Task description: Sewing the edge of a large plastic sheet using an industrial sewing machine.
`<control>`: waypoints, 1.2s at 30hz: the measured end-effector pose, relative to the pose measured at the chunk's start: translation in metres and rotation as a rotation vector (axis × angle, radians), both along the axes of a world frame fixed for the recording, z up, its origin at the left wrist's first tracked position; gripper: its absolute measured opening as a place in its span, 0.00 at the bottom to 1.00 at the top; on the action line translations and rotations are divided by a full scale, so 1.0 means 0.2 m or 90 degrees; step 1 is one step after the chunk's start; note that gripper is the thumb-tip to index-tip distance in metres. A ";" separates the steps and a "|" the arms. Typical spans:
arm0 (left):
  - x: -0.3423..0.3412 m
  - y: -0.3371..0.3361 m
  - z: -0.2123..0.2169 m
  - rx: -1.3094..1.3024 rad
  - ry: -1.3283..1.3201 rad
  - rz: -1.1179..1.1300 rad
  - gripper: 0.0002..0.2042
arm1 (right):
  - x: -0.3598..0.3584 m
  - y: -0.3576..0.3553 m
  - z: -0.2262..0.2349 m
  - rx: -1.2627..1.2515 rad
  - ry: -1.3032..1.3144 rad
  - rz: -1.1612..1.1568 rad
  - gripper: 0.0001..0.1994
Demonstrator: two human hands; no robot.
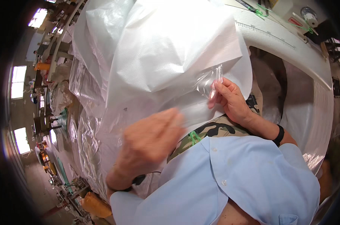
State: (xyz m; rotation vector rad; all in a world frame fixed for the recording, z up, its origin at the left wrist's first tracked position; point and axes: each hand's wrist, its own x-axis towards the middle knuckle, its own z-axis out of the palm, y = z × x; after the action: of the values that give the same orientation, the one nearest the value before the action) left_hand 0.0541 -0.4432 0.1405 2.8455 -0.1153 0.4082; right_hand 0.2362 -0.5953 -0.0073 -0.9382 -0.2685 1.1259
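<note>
A large sheet of white woven plastic (151,63) spreads over my lap and the work surface, with creases running across it. My right hand (233,100) pinches a gathered bit of thin clear plastic film (204,85) at the sheet's near right edge. Over the near left part of the sheet hovers my left hand (149,137), smeared by motion. Whether it holds anything I cannot make out. More crinkled clear film (88,131) hangs in folds to the left.
A white machine table (278,45) with a ruler scale curves along the upper right. Green threads (259,14) and a round metal part (309,17) lie at its far side. Sewing machines and an orange cover (96,205) stand to the left.
</note>
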 end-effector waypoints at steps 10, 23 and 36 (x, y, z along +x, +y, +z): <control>0.74 -0.13 -0.40 0.208 -0.165 0.038 0.22 | 0.01 -0.11 -0.02 0.064 -0.113 -0.127 0.17; 0.53 0.16 -0.43 -0.203 -0.223 0.111 0.06 | 0.07 -0.12 0.17 0.053 -0.159 0.000 0.13; 0.55 0.08 -0.51 -0.450 -0.234 0.223 0.04 | 0.06 0.05 0.30 -0.109 -0.956 0.236 0.16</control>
State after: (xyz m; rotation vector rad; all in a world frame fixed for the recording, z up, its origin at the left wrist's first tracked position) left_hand 0.1635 -0.4265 0.0385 2.0653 0.3882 0.8450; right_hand 0.2474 -0.5861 0.0533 -1.8040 -1.6194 0.5474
